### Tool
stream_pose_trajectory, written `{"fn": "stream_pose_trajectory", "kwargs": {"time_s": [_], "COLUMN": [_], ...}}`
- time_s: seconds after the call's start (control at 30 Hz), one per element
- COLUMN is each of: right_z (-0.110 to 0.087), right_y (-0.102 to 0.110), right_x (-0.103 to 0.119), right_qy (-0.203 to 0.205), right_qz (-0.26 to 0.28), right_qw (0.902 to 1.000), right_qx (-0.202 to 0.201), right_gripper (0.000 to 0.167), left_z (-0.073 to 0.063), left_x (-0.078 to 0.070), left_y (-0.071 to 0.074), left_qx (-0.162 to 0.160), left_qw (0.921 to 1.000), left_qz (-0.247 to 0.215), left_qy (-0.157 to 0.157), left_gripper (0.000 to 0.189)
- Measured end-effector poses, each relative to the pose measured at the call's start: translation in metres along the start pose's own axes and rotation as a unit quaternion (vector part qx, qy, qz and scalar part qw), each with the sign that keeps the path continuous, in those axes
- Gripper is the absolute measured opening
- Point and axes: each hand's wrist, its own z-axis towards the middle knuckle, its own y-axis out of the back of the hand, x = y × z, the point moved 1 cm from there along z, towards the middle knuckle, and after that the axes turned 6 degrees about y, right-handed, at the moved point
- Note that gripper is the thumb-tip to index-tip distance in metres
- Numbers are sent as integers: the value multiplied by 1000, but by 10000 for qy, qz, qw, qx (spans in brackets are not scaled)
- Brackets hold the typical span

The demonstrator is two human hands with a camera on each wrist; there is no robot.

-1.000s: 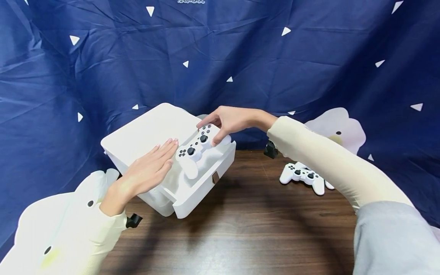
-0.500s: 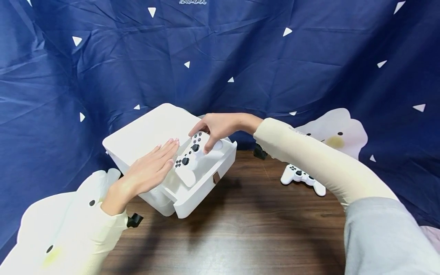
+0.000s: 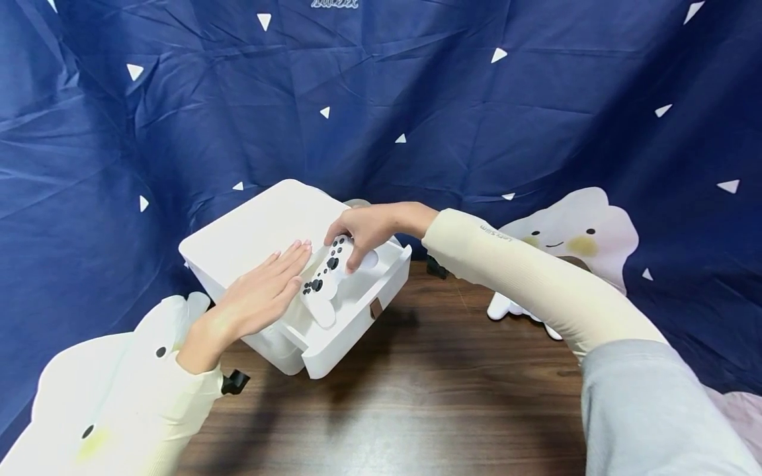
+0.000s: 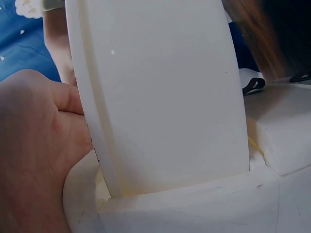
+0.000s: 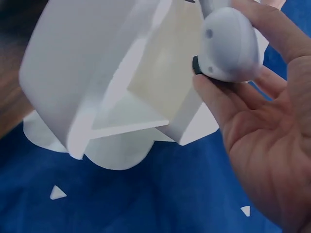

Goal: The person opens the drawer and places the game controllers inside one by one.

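Note:
A white storage box has its drawer pulled out, with a brown tab on the front. My left hand lies with straight fingers on the box top near its front edge. A white game controller with black thumbsticks slants inside the drawer opening. Thumb and fingers of my right hand grip its far end from above. In the right wrist view, the controller's rounded handle shows between those fingers, over the drawer's inside. The drawer front fills the left wrist view, beside my left hand.
Another white controller lies on the dark wooden table, mostly hidden behind my right forearm. A dark blue cloth with white triangles hangs behind. White cloud figures with faces appear at left and right.
My right hand has moved left and down, bringing the controller lower into the drawer. The right forearm now covers more of the other controller. My left hand stays on the box.

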Motion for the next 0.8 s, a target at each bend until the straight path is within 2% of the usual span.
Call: {"fn": "stream_pose_trajectory", "kwargs": {"time_s": [0.2,0.3,0.47,0.8], "right_z": [5,5,5,13], "right_y": [5,4,1,-8], "right_x": [7,8,8,2], "right_qy": [-127,-357,-667,-993], "right_qz": [-423,-550,-695,-939], "right_qw": [9987,9973,9945,9874], "right_qx": [253,320,418,798], "right_gripper": [70,69,69,71], "left_z": [1,1,1,2], "left_x": [1,2,1,1], "left_y": [1,1,0,-1], "left_qx": [26,39,51,38], "left_qw": [10000,10000,10000,10000], "left_qz": [43,30,22,77], "left_qy": [-2,1,-6,-22], "left_gripper": [59,59,58,58]}}
